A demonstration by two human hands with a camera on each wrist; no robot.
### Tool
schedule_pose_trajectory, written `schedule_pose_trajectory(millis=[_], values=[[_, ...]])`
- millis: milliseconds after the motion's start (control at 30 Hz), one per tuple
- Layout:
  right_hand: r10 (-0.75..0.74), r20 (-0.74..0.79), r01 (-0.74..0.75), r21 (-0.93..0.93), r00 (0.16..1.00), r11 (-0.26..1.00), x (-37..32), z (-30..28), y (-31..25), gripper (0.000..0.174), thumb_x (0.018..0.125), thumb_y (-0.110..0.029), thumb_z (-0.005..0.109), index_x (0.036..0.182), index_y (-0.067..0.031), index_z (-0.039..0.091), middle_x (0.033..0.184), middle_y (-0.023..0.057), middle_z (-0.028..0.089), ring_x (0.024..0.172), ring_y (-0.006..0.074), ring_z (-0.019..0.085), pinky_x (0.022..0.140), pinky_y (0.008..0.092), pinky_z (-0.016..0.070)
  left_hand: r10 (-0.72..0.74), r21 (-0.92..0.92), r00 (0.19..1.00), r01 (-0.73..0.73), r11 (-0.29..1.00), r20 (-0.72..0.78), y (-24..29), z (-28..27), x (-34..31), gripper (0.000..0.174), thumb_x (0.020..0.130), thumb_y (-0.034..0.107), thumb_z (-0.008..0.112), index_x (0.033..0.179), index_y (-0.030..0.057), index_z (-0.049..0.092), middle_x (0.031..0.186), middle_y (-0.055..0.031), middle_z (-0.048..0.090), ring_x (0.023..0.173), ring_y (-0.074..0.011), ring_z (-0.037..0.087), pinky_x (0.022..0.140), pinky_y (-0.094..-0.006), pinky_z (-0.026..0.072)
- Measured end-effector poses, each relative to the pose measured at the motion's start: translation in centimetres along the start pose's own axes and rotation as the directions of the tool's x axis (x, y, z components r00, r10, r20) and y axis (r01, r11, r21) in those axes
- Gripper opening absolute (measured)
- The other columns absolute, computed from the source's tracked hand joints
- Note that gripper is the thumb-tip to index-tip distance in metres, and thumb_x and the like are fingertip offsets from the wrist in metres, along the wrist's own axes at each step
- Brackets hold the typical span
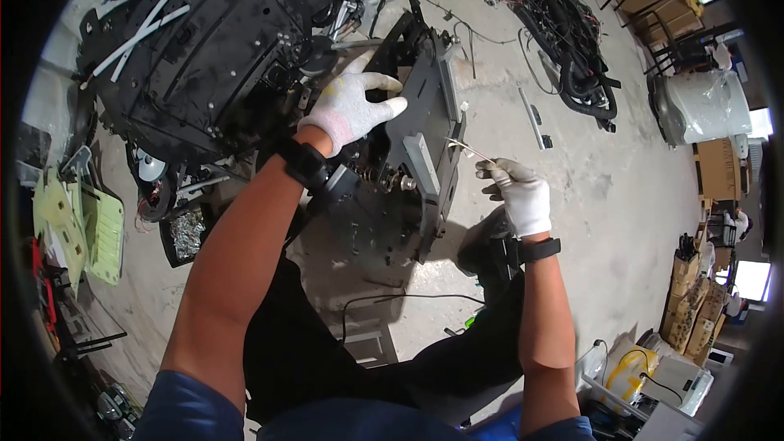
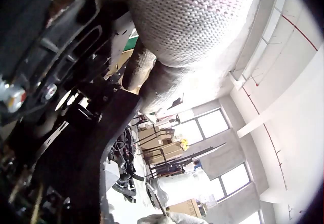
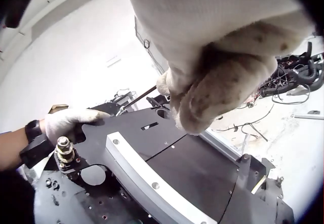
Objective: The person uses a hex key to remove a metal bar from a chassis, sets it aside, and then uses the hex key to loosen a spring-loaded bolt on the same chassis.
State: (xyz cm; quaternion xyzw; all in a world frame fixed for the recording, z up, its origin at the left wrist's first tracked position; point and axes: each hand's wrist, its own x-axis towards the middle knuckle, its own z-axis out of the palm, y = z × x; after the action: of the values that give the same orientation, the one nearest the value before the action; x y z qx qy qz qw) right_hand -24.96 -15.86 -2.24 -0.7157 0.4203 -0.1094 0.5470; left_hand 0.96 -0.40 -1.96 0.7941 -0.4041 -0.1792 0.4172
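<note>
A black metal machine frame [image 1: 420, 90] with flat panels and a pale grey bar [image 1: 421, 163] stands on the floor before the person. The left hand [image 1: 353, 106], in a white knit glove, rests at its upper edge with fingers spread. From the right wrist view, the left hand [image 3: 73, 123] lies along the panel edge [image 3: 121, 125], fingers fairly straight. The right hand [image 1: 521, 196], also gloved, pinches a thin metal rod [image 1: 467, 148] beside the frame. This rod [image 3: 139, 100] slants toward the panel's far edge; its held end is hidden in the fingers.
A large black cover [image 1: 212, 49] with white tubes [image 1: 151, 28] across it lies at the left. A tangled wiring harness [image 1: 563, 41] and a metal strip [image 1: 531, 118] are on the floor to the right. A dark cable [image 1: 408, 296] runs between the person's legs.
</note>
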Motion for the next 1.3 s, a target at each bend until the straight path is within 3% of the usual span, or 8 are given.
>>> schedule_pose_trajectory(millis=[200,267,400,467,600,700,933,1300], values=[[-0.011,0.05,0.007,0.079,0.999,0.997,-0.1,0.7,-1.1,0.019,0.093,-0.016,0.06,0.103,-0.0037,0.07,0.082,0.0011,0.071,0.062,0.0052,0.06,0.054,0.0193,0.0485,0.013,-0.197,0.998,-0.024,0.98,-0.06,-1.0,0.5,1.0,0.04,0.091,0.039,0.056,0.106,0.0039,0.068,0.13,-0.0132,0.056,0.117,-0.0257,0.054,0.099,-0.0325,0.0391],[-0.03,0.069,0.024,0.084,0.997,0.996,-0.2,0.9,-1.3,0.019,0.093,-0.016,0.06,0.103,-0.004,0.07,0.082,0.0006,0.071,0.062,0.0043,0.059,0.053,0.0192,0.0476,-0.15,-0.439,0.988,0.153,0.885,0.042,-0.5,0.0,0.9,0.041,0.094,0.039,0.052,0.109,0.0033,0.066,0.117,-0.0112,0.064,0.111,-0.0257,0.058,0.096,-0.0319,0.0404],[-0.161,0.03,0.161,0.0,0.987,0.987,-0.1,0.9,-0.6,0.019,0.093,-0.016,0.061,0.104,-0.0039,0.07,0.08,-0.001,0.07,0.06,0.0024,0.054,0.055,0.0191,0.0449,0.049,-0.119,0.994,-0.061,0.991,-0.102,-1.9,0.4,1.2,0.043,0.097,0.037,0.04,0.098,0.0007,0.063,0.098,-0.0189,0.066,0.096,-0.0351,0.061,0.087,-0.0393,0.045],[-0.113,0.066,0.097,0.207,0.991,0.974,-0.8,1.3,-2.0,0.022,0.092,-0.018,0.062,0.105,-0.0018,0.069,0.079,0.0014,0.069,0.06,0.0047,0.058,0.052,0.0194,0.044,0.124,-0.063,0.979,-0.136,0.989,-0.164,-0.8,0.4,0.5,0.048,0.097,0.039,0.033,0.098,0.0001,0.061,0.096,-0.0226,0.064,0.094,-0.0423,0.058,0.083,-0.0462,0.0439],[-0.095,0.016,0.092,0.122,0.995,0.988,-0.2,1.8,-1.7,0.025,0.092,-0.021,0.062,0.103,0.0,0.068,0.083,0.006,0.07,0.058,0.0068,0.06,0.051,0.0191,0.0457,-0.154,-0.189,0.986,0.163,0.968,0.058,0.5,-1.5,0.0,0.044,0.098,0.04,0.038,0.111,0.0062,0.064,0.114,-0.0124,0.063,0.111,-0.03,0.055,0.097,-0.0339,0.0385],[-0.055,0.056,0.05,0.087,0.997,0.995,-0.4,2.1,-1.9,0.026,0.094,-0.024,0.06,0.105,-0.0011,0.068,0.083,0.0047,0.071,0.058,0.0067,0.06,0.051,0.0186,0.0457,0.018,-0.178,0.999,-0.025,0.984,-0.045,0.6,-2.0,-0.7,0.046,0.094,0.044,0.045,0.11,0.0044,0.061,0.112,-0.0198,0.061,0.105,-0.0375,0.056,0.089,-0.0408,0.0435],[-0.104,0.124,0.087,0.135,0.987,0.987,-1.0,3.1,-2.9,0.022,0.093,-0.02,0.061,0.104,-0.0028,0.07,0.084,0.0025,0.071,0.063,0.0035,0.057,0.055,0.0188,0.0463,0.472,0.196,0.872,-0.445,0.874,-0.126,2.5,-2.1,-1.4,0.029,0.088,0.03,0.062,0.109,0.0105,0.068,0.136,-0.0215,0.046,0.13,-0.0371,0.04,0.107,-0.0412,0.0328],[-0.103,0.063,0.091,0.168,0.993,0.982,-1.6,3.8,-3.1,0.02,0.09,-0.013,0.065,0.102,0.002,0.069,0.081,0.0039,0.07,0.065,0.0055,0.059,0.058,0.0204,0.0477,0.534,0.196,0.837,-0.548,0.813,0.124,3.9,-1.6,-2.5,0.037,0.07,0.035,0.077,0.101,0.0157,0.071,0.111,-0.0051,0.065,0.117,-0.0235,0.053,0.112,-0.0525,0.0225]])
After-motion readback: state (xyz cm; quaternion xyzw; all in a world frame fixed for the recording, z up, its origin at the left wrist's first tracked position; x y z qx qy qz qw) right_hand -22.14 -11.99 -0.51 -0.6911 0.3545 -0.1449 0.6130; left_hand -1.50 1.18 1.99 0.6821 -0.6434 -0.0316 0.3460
